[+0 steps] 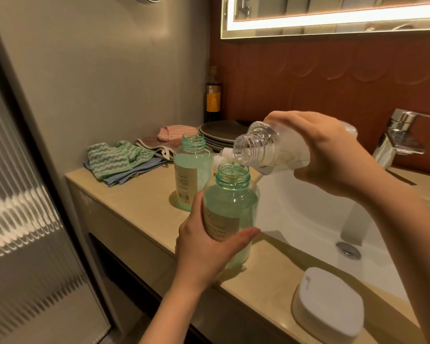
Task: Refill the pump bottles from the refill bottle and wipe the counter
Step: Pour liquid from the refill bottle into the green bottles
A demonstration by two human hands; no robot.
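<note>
Green bottle in front point(230, 214): it stands near the edge of the tan table point(134, 207), just beside the sink. Its top is open and has no pump on it. Green soap fills most of it.
Left hand point(204, 254): its fingers point(196, 209) curl round the low part of this bottle and grip it.
Clear refill bottle point(271, 147): it is up in the air and tipped over on its side. Its open mouth points down and sits just above the open top of the green bottle in front. I cannot tell if anything is running out.
Right hand point(328, 150): it wraps round the fat part of the clear bottle and holds it from above.
Second green bottle point(193, 167): it stands upright on the table, just behind the first one. It is open too and has green soap inside.
Cloths: a green and white stripy cloth point(114, 157) lies on a blue cloth point(134, 171) at the far end of the table. A pink cloth point(171, 132) lies behind them.
Plates point(221, 135): a dark stack sits by the back wall, beside the cloths.
Dark bottle point(213, 95): it stands in the corner behind the plates and has a yellow label.
Sink point(308, 212): it is white, with a shiny tap point(397, 137) at the back.
White box point(328, 304): it sits on the near edge of the table with its lid on.
</note>
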